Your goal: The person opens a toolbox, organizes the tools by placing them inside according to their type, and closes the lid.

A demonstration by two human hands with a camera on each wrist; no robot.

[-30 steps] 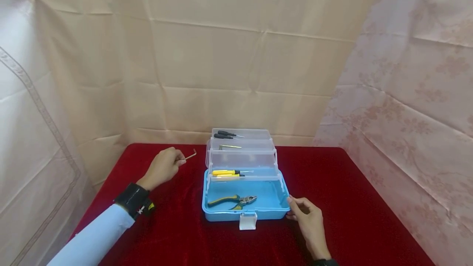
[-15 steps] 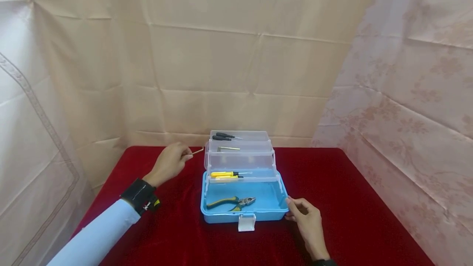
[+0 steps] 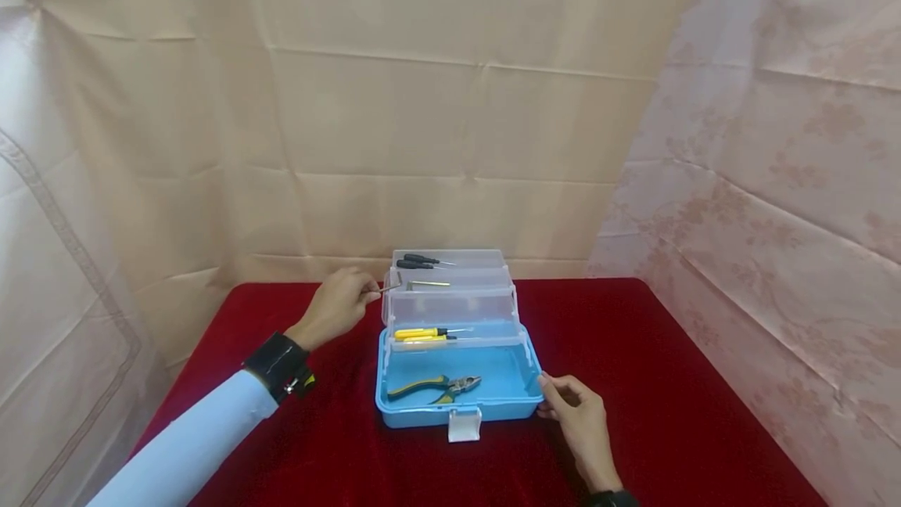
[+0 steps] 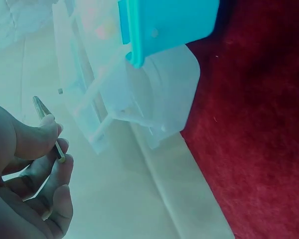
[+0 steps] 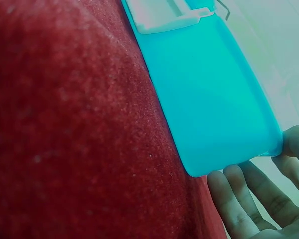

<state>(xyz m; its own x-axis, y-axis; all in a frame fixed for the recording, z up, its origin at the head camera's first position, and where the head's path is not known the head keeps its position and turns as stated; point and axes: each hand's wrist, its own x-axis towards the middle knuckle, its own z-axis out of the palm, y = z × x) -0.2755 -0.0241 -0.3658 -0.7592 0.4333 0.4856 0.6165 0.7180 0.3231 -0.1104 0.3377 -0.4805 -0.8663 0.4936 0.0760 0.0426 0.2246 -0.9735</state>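
My left hand pinches an L-shaped hex key between thumb and fingers, its bent end over the left edge of the upper clear trays. In the left wrist view the hex key pokes out past the fingertips. A blue toolbox stands with its clear tiered trays raised. My right hand grips its front right corner, thumb at the rim and fingers against the outer wall. Another hex key lies in the middle tray.
Pliers with green and yellow handles lie in the box bottom. Yellow screwdrivers rest in the lower tray, black screwdrivers in the top one. A white latch hangs open in front. Red cloth covers the table; curtains stand behind.
My left hand has carried the hex key rightward from beside the box to the tray's left edge, and the key's bent end now points up. The right hand keeps its grip on the corner.
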